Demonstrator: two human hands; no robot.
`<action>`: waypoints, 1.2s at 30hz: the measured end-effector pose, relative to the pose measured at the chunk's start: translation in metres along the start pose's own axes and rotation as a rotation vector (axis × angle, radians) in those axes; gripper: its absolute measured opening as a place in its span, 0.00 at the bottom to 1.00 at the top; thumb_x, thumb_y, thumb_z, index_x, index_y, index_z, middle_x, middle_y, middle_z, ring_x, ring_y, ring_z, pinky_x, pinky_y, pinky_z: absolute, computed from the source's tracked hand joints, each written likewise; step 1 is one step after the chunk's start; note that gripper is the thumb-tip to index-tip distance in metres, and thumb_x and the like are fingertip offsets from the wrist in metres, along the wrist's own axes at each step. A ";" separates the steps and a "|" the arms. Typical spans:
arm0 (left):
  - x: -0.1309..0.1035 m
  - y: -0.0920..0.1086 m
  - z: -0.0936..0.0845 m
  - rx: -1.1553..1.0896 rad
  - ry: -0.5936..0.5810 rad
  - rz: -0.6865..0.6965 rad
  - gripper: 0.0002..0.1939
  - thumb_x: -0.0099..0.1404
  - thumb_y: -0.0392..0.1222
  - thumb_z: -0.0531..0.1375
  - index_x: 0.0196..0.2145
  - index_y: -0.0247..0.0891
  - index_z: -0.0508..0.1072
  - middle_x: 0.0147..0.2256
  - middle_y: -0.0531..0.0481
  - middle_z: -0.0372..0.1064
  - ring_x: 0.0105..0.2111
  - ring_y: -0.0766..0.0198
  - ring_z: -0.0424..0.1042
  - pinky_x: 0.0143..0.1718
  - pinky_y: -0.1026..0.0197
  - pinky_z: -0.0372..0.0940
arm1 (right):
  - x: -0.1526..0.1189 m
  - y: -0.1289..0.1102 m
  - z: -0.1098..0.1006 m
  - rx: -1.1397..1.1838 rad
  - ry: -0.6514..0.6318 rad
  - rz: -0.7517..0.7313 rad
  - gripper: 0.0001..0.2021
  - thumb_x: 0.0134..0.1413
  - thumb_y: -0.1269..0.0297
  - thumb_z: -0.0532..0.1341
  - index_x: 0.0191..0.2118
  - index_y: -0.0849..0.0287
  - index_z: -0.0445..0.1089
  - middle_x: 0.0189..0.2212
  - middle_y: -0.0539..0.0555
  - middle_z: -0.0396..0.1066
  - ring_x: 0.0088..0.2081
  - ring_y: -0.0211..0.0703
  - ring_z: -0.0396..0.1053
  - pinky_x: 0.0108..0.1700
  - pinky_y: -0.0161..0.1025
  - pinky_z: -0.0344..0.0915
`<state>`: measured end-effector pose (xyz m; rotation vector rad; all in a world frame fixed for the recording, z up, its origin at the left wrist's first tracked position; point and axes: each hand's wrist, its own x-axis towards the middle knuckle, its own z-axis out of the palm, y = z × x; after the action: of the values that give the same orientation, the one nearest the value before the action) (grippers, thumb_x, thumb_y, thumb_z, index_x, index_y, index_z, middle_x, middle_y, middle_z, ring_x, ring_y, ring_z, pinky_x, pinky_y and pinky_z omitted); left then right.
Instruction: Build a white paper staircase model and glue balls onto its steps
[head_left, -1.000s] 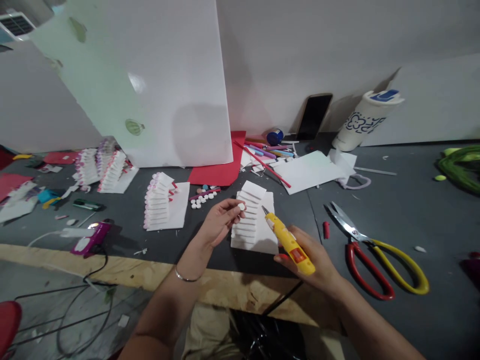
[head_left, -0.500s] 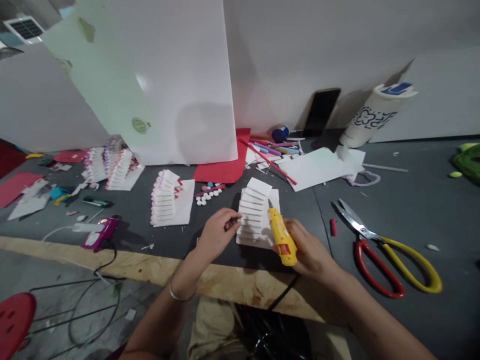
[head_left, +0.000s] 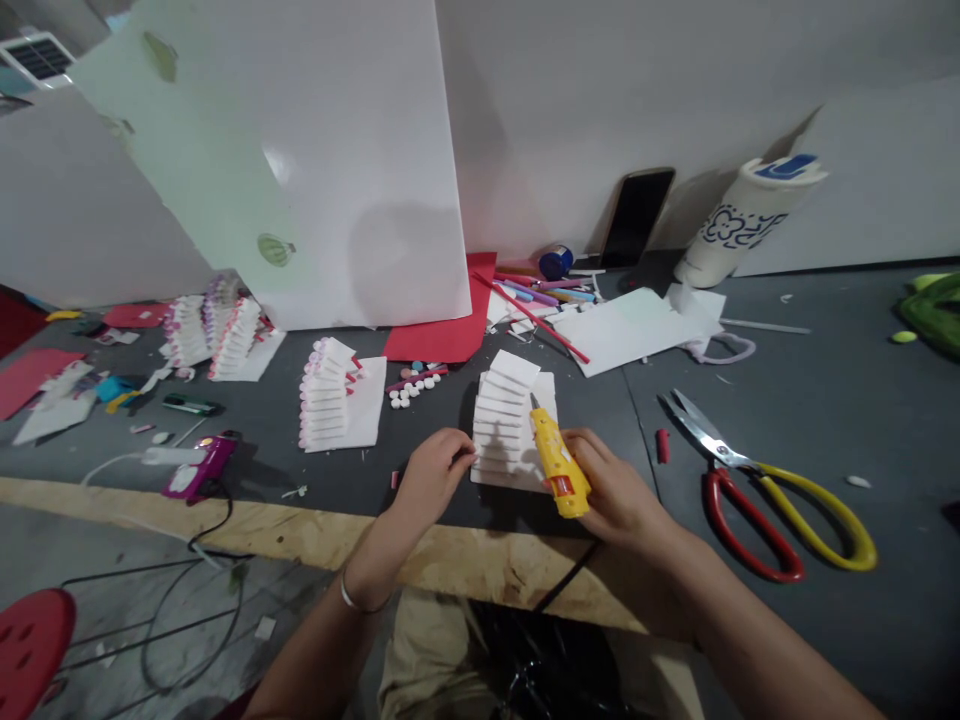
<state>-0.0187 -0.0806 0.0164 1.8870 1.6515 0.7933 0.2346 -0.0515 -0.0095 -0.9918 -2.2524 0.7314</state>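
Note:
A fan of overlapping white strips (head_left: 501,412) lies on a white card near the table's front edge. My right hand (head_left: 611,490) is wrapped round a yellow glue gun (head_left: 559,462), its nozzle over the right side of the strips. At the left edge of the strips is my left hand (head_left: 439,470), thumb and fingertips brought together; whether anything is between them is too small to tell. Further left sits a similar fan with pink round tips (head_left: 324,400) on its own white card. Small white round pieces (head_left: 405,396) lie between the two fans.
Large scissors (head_left: 724,455) with red and yellow handles lie at the right, beside a small red piece (head_left: 662,446). A phone (head_left: 637,218) and a white tumbler (head_left: 742,225) stand at the back. Pens and red paper (head_left: 442,335) lie behind. A magenta power block (head_left: 201,467) is at the left.
My left hand has moved slightly down and back from the strips' left edge. The glue gun's nozzle remains over the strips. The whole view has shifted a little.

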 end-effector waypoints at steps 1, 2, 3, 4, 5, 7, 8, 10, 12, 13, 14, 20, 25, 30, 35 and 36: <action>0.000 0.000 0.000 -0.001 0.001 -0.002 0.04 0.63 0.34 0.58 0.32 0.40 0.72 0.34 0.49 0.72 0.33 0.62 0.67 0.40 0.60 0.63 | 0.000 0.000 0.000 -0.004 0.000 0.000 0.16 0.52 0.68 0.60 0.48 0.55 0.61 0.46 0.61 0.68 0.42 0.51 0.71 0.36 0.42 0.71; 0.000 0.001 0.000 0.000 0.001 -0.005 0.04 0.63 0.34 0.58 0.32 0.39 0.72 0.34 0.49 0.72 0.33 0.63 0.67 0.40 0.60 0.63 | 0.000 -0.001 0.000 -0.007 -0.001 0.001 0.16 0.52 0.67 0.59 0.47 0.55 0.61 0.46 0.61 0.68 0.41 0.51 0.71 0.36 0.42 0.71; 0.000 0.002 0.000 0.003 -0.001 -0.008 0.04 0.63 0.34 0.58 0.32 0.39 0.72 0.34 0.49 0.72 0.33 0.63 0.67 0.40 0.60 0.63 | 0.000 -0.001 0.000 -0.010 0.000 0.005 0.15 0.52 0.67 0.59 0.47 0.55 0.61 0.46 0.61 0.68 0.41 0.50 0.71 0.36 0.42 0.71; 0.000 0.002 0.000 0.009 -0.003 -0.011 0.04 0.63 0.34 0.58 0.32 0.39 0.72 0.33 0.49 0.71 0.32 0.63 0.67 0.39 0.60 0.63 | 0.000 -0.001 0.000 -0.013 0.002 0.007 0.14 0.52 0.67 0.59 0.46 0.55 0.62 0.46 0.61 0.68 0.41 0.50 0.71 0.36 0.42 0.71; 0.000 0.003 0.000 0.016 -0.005 -0.014 0.04 0.63 0.34 0.58 0.32 0.40 0.72 0.33 0.49 0.71 0.32 0.63 0.67 0.39 0.60 0.63 | 0.000 -0.002 -0.001 -0.013 0.001 0.007 0.14 0.52 0.67 0.59 0.46 0.55 0.62 0.46 0.61 0.68 0.41 0.50 0.71 0.36 0.42 0.71; -0.001 0.005 0.000 0.033 -0.008 -0.017 0.04 0.63 0.34 0.58 0.32 0.40 0.72 0.32 0.50 0.71 0.31 0.63 0.66 0.39 0.60 0.63 | 0.000 -0.002 -0.001 -0.010 -0.005 0.003 0.13 0.52 0.67 0.59 0.46 0.55 0.62 0.46 0.60 0.68 0.41 0.50 0.71 0.36 0.41 0.71; -0.001 0.005 -0.001 0.041 -0.013 -0.016 0.04 0.63 0.34 0.58 0.32 0.40 0.72 0.32 0.50 0.71 0.31 0.63 0.66 0.38 0.60 0.63 | 0.000 -0.002 -0.001 -0.010 -0.009 -0.001 0.14 0.52 0.67 0.59 0.46 0.55 0.62 0.46 0.60 0.68 0.41 0.50 0.71 0.36 0.41 0.71; -0.001 0.006 -0.001 0.046 -0.023 -0.013 0.04 0.63 0.34 0.58 0.32 0.40 0.73 0.32 0.50 0.71 0.31 0.63 0.66 0.38 0.60 0.63 | 0.000 -0.003 -0.002 -0.016 -0.014 -0.003 0.14 0.53 0.67 0.59 0.46 0.55 0.63 0.46 0.60 0.68 0.42 0.50 0.72 0.36 0.41 0.71; 0.001 0.005 -0.001 0.039 -0.022 -0.010 0.05 0.63 0.34 0.58 0.32 0.40 0.73 0.32 0.50 0.71 0.31 0.63 0.66 0.38 0.60 0.63 | 0.000 -0.004 -0.002 -0.024 -0.014 0.004 0.12 0.55 0.65 0.58 0.46 0.55 0.63 0.46 0.61 0.68 0.41 0.50 0.72 0.36 0.42 0.71; 0.001 0.005 0.000 0.035 -0.013 -0.012 0.05 0.63 0.33 0.58 0.31 0.40 0.73 0.32 0.50 0.70 0.31 0.62 0.67 0.38 0.60 0.62 | 0.001 -0.004 -0.002 -0.026 -0.013 0.007 0.10 0.56 0.64 0.58 0.45 0.55 0.63 0.46 0.61 0.68 0.41 0.50 0.72 0.35 0.42 0.71; 0.002 0.004 0.000 0.033 -0.004 -0.016 0.05 0.63 0.33 0.58 0.31 0.40 0.73 0.32 0.50 0.70 0.31 0.62 0.67 0.38 0.61 0.62 | 0.001 -0.004 -0.002 -0.028 -0.011 0.010 0.09 0.57 0.64 0.57 0.44 0.55 0.63 0.46 0.61 0.68 0.40 0.49 0.72 0.35 0.42 0.71; 0.004 0.005 -0.002 0.026 -0.010 -0.042 0.06 0.63 0.34 0.58 0.30 0.40 0.74 0.32 0.50 0.71 0.32 0.63 0.68 0.37 0.61 0.62 | 0.001 -0.005 -0.002 -0.039 -0.014 -0.003 0.08 0.59 0.62 0.55 0.44 0.56 0.62 0.46 0.62 0.68 0.40 0.49 0.72 0.34 0.42 0.72; 0.005 0.007 -0.004 0.026 -0.001 -0.076 0.05 0.63 0.35 0.59 0.30 0.39 0.74 0.31 0.50 0.72 0.32 0.62 0.69 0.37 0.61 0.62 | 0.002 -0.006 -0.003 -0.059 -0.026 -0.009 0.08 0.61 0.62 0.55 0.44 0.56 0.62 0.45 0.62 0.68 0.40 0.49 0.73 0.35 0.42 0.72; 0.006 0.003 -0.001 0.028 -0.006 -0.021 0.06 0.64 0.34 0.59 0.33 0.39 0.76 0.33 0.49 0.73 0.35 0.61 0.71 0.40 0.61 0.64 | 0.002 -0.005 -0.003 -0.045 -0.030 0.003 0.08 0.59 0.62 0.56 0.44 0.55 0.62 0.45 0.61 0.68 0.41 0.48 0.72 0.36 0.41 0.72; 0.004 -0.002 0.003 0.099 0.023 0.054 0.06 0.65 0.33 0.58 0.33 0.39 0.75 0.34 0.49 0.73 0.35 0.62 0.72 0.40 0.61 0.66 | 0.000 -0.004 -0.002 -0.038 -0.030 -0.008 0.09 0.58 0.64 0.56 0.45 0.55 0.62 0.46 0.61 0.67 0.41 0.49 0.72 0.36 0.41 0.72; 0.003 -0.003 0.004 0.113 0.032 0.069 0.07 0.66 0.33 0.57 0.33 0.39 0.75 0.34 0.49 0.73 0.35 0.62 0.72 0.40 0.61 0.66 | 0.000 -0.004 -0.002 -0.038 -0.031 -0.008 0.09 0.58 0.64 0.56 0.45 0.55 0.62 0.45 0.61 0.67 0.41 0.48 0.72 0.35 0.41 0.72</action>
<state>-0.0170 -0.0772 0.0118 2.0289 1.6909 0.7759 0.2341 -0.0529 -0.0052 -0.9948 -2.3037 0.7068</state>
